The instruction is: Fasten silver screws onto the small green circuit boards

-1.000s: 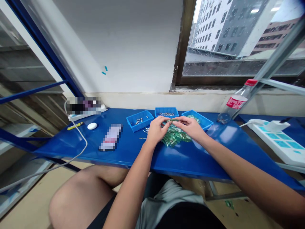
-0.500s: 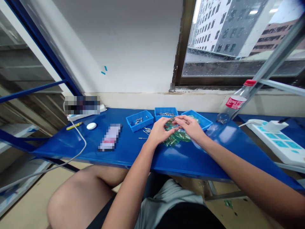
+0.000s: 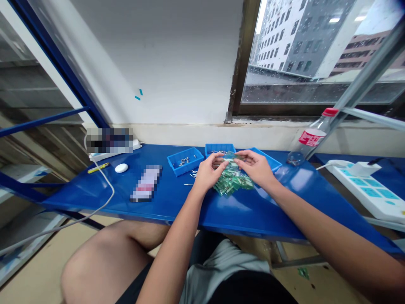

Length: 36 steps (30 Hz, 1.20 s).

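Between the fingertips of both hands is a small clear-green plastic packet (image 3: 232,156), raised above the table. My left hand (image 3: 208,172) pinches its left side with thumb and fingers. On the other side, my right hand (image 3: 257,169) grips it the same way. Just below lies a heap of similar green packets (image 3: 232,180); what they contain is too small to make out. Some loose metal screws or pins (image 3: 193,174) lie left of my left hand, partly hidden by it.
Three blue bins stand behind: a left bin (image 3: 177,169) and a middle bin (image 3: 218,147) with metal parts, and a right bin (image 3: 268,162) partly covered. A phone (image 3: 147,183), a white mouse-like object (image 3: 121,168), a yellow-handled tool (image 3: 98,168), a bottle (image 3: 311,139) and a power strip (image 3: 370,185) surround them.
My hands have drawn slightly apart, and the packet between them now shows more plainly. More of the green heap beneath is uncovered.
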### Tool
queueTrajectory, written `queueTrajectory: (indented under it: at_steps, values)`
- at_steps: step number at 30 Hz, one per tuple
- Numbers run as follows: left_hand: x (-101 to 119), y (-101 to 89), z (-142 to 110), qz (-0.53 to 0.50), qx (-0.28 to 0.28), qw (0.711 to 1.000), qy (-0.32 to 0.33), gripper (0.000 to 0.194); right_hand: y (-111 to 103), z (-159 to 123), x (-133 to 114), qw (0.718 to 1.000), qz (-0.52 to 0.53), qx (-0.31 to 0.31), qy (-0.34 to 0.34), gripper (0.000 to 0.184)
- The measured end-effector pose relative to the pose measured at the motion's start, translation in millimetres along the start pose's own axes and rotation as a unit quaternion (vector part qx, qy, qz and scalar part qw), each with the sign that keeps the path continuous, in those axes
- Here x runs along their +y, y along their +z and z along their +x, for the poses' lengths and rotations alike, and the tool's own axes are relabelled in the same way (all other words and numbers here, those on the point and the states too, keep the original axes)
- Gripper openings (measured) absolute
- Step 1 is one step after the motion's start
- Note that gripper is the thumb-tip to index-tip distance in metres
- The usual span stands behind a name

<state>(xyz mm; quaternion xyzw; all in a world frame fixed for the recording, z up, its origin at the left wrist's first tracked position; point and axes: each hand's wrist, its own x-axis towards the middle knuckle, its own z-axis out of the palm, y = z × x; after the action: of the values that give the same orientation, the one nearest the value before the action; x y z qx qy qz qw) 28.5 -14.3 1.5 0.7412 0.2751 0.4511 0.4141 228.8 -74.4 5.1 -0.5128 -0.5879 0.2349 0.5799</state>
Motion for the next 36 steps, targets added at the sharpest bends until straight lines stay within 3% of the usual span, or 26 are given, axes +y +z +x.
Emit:
queueTrajectory:
  at_steps: [3,6,8,11,14,19,25,30,33,36]
  values:
    - [1,-3.4,0,0.077,0.042,0.996,0.014,0.025,-23,8,-4,0.974,-0.194,0.083,-0.081,0.032]
    - [0,-5.9,-2,0.188,0.022,0.981,0.043,0.024,-46,13,3,0.925,-0.341,0.114,-0.125,0.030]
    - [-2,-5.7,-4,0.244,-0.027,0.967,0.071,0.029,-55,16,11,0.904,-0.402,0.086,-0.121,0.031]
    - [-6,-3.8,-7,0.288,-0.090,0.948,0.100,0.038,-59,18,23,0.893,-0.436,0.037,-0.100,0.030]
    - [-9,-3.0,-6,0.309,-0.111,0.940,0.097,0.034,-54,18,23,0.899,-0.423,0.037,-0.107,0.031]
    - [-10,-3.6,-2,0.310,-0.100,0.942,0.084,0.023,-33,8,3,0.918,-0.360,0.017,-0.166,0.028]
    - [-9,-5.2,-1,0.297,-0.085,0.948,0.083,0.016,-6,-7,-7,0.940,-0.271,-0.081,-0.190,0.026]
    - [1,-5.1,-1,0.194,-0.025,0.978,0.067,0.015,-1,-7,3,0.960,-0.221,-0.100,-0.143,0.031]
    - [5,-2.5,-1,0.088,-0.028,0.995,0.048,0.015,-1,-7,4,0.979,-0.171,-0.077,-0.077,0.026]
    - [6,-0.3,-2,0.030,-0.025,0.999,0.035,0.023,1,-7,2,0.996,-0.059,-0.059,0.001,0.035]
